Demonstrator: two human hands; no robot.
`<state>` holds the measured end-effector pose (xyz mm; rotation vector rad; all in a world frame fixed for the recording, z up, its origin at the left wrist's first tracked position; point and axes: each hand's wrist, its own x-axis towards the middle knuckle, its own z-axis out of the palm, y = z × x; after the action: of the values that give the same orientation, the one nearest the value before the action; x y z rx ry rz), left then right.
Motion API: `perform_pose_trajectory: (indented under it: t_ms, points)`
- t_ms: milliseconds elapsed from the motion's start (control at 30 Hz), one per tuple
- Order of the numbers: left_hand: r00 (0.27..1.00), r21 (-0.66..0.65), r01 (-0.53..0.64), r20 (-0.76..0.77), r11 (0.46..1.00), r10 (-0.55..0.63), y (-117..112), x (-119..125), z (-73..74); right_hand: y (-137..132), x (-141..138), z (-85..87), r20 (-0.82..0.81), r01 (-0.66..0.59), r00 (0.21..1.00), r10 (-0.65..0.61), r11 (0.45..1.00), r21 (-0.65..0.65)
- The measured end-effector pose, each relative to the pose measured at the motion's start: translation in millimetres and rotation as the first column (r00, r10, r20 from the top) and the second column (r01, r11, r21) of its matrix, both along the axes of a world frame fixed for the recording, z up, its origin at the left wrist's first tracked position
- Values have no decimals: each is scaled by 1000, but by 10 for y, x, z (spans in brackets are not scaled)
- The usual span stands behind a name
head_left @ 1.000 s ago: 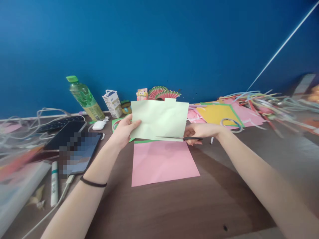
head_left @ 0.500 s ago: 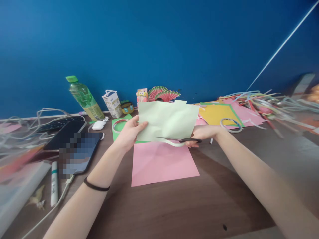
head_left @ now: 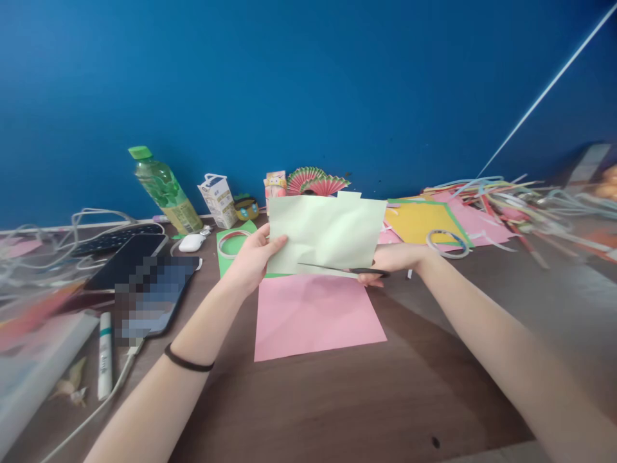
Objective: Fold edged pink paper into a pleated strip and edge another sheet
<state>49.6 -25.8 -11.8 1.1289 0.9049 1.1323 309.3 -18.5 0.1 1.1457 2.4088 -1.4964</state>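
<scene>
A pale green sheet of paper (head_left: 328,231) is held up in front of me, with a small tab sticking up from its top edge. My left hand (head_left: 258,254) pinches its left edge, thumb on the near face. Scissors (head_left: 369,272) with black handles are in my right hand (head_left: 393,260), whose fingers are partly hidden behind the paper. One blade lies across the sheet near its lower edge, pointing left, and a narrow strip of paper runs below it. Under the sheet, a pink sheet (head_left: 318,318) lies flat on the desk.
At the left stand a green bottle (head_left: 166,193) and a milk carton (head_left: 218,200), with a tablet (head_left: 168,296), a marker (head_left: 105,357) and cables nearer. Tape rolls (head_left: 447,244), yellow paper (head_left: 419,222) and a pile of strips lie at the right. Paper fans (head_left: 325,184) lean on the blue wall.
The narrow strip under the blade curved downward before and now looks straighter, closer to the sheet. Both hands and the paper have barely shifted.
</scene>
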Motion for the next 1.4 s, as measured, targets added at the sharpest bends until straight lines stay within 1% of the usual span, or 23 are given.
perform_pose_trajectory:
  t_ms: [100, 267, 367, 667, 800, 933, 1100, 1300, 1400]
  points:
    - [1000, -22, -19, 0, 1000, 19, -11, 19, 9, 0, -1, -4, 22, 16, 1000, -16, 1000, 16]
    - [999, -44, -47, -14, 998, 47, -27, 44, 29, 0, -11, -23, -2, 42, 999, -42, 999, 29]
    - [998, -49, -56, -9, 997, 55, -24, 49, 27, 4, -14, -32, -12, 38, 999, -37, 999, 30]
    - [999, -61, -39, -2, 997, 39, -13, 33, 7, 9, 5, -47, -110, 38, 993, -40, 999, -17]
    - [999, -74, -45, -3, 996, 45, -15, 37, 9, -5, -6, -31, -51, 45, 998, -44, 999, 11]
    - [999, -95, -43, -9, 995, 43, -24, 52, 24, -7, -22, -19, -18, 13, 1000, -13, 999, 29]
    - [999, -93, -47, -1, 995, 47, -20, 51, 18, 3, -21, -32, -46, 10, 999, -9, 1000, 17]
    - [1000, -63, -15, -12, 998, 14, -3, 16, -6, 8, 16, -53, -40, 77, 996, -78, 997, -24]
    - [1000, -61, 7, -20, 998, -8, -5, 10, -5, 9, 27, -50, -58, 79, 995, -82, 995, -55]
